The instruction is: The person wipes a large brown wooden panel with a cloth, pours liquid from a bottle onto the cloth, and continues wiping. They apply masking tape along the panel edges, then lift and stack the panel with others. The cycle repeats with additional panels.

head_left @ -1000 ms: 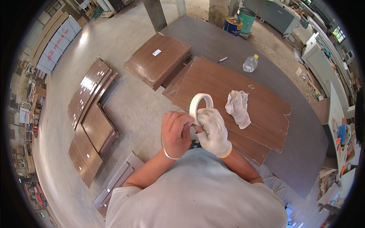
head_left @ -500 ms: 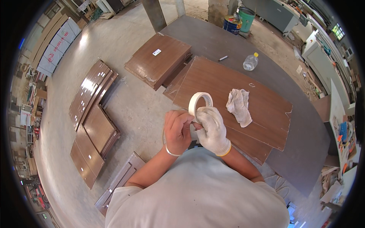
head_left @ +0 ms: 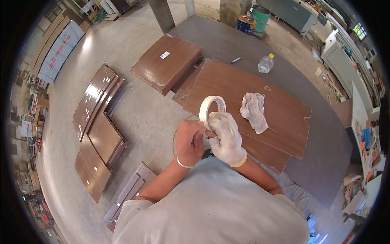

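Observation:
A roll of pale masking tape (head_left: 206, 109) stands upright between my hands, above the near edge of the brown panels. My right hand (head_left: 225, 136), in a whitish work glove with a bare thumb tip, is closed around the roll's lower right side. My bare left hand (head_left: 189, 140), with a white band at the wrist, has its fingers pinched together at the roll's lower left. Whether the tape's end is between those fingertips cannot be made out. A crumpled white work glove (head_left: 254, 114) lies on the brown panel (head_left: 219, 83) to the right.
A dark table (head_left: 321, 162) carries the panels, a clear bottle with a yellow cap (head_left: 266, 64) and a marker (head_left: 236, 60). Another panel stack (head_left: 166, 61) lies farther left. More brown panels (head_left: 97, 138) rest on the floor at left. A bucket (head_left: 261, 18) and paint can (head_left: 246, 24) stand behind.
Both hands keep nearly the same hold on the tape roll, which has shifted slightly left and up in the picture. The surroundings have also shifted slightly in view.

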{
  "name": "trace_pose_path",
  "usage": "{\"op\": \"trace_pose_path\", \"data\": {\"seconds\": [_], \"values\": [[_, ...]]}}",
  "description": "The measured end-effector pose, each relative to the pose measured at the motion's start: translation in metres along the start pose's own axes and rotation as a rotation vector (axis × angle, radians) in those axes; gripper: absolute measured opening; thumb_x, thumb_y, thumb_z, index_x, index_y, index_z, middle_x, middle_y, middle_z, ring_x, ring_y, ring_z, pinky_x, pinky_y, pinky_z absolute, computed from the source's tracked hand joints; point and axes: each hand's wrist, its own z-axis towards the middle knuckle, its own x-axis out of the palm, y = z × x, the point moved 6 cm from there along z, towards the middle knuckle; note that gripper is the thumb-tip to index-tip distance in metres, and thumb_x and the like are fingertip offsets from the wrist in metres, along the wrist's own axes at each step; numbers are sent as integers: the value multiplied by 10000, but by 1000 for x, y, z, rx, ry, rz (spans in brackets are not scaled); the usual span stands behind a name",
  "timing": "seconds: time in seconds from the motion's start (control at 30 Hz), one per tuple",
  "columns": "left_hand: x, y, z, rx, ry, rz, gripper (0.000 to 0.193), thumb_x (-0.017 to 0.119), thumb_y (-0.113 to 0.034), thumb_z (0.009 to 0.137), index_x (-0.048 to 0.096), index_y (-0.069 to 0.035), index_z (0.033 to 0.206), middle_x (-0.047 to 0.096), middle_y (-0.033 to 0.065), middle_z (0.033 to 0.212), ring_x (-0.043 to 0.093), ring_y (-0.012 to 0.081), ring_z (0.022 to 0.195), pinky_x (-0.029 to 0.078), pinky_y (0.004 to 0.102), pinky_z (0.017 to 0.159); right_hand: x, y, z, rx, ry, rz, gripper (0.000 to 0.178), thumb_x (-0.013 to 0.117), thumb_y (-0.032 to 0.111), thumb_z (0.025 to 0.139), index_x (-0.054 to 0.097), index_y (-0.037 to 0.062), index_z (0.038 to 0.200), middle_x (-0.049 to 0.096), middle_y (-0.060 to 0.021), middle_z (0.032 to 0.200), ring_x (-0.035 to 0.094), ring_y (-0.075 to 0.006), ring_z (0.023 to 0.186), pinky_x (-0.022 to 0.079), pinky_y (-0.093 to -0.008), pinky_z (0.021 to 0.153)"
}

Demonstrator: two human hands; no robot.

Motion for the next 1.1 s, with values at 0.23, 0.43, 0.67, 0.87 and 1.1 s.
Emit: {"op": "trace_pose_path", "data": {"seconds": [0.23,0.43,0.67,0.87,1.1], "values": [[1,1,1,34,73,96,292,682,152,859,647,-21,1091,722,65,896,616,270,793,461,363,743,-3,2,0,-10,26,-42,341,731,8,836,662,1,1170,659,-209,1147,636,-445,1088,521,-505,940],[0,1,3,40,69,51,283,691,166,839,643,-28,1040,715,88,917,621,280,796,476,368,721,0,-1,0,-16,29,-19,312,733,20,849,668,1,1154,663,-209,1145,639,-443,1084,514,-512,948],[-2,3,2,18,72,94,266,697,176,874,666,5,1075,697,113,870,645,252,787,527,328,725,1,-3,1,-13,55,-7,296,731,22,857,661,4,1145,668,-202,1140,641,-440,1077,512,-507,946],[-2,5,0,26,60,73,265,713,163,872,673,8,1083,697,115,884,649,248,780,528,327,721,4,-8,0,1,57,12,332,723,-6,850,646,5,1173,666,-207,1172,633,-442,1092,509,-507,951],[-1,11,0,-57,52,94,228,732,135,881,675,10,1063,695,124,901,653,256,788,531,337,729,6,-14,-2,43,24,56,396,736,-58,787,662,25,1167,678,-184,1132,644,-429,1067,516,-488,942]]}}
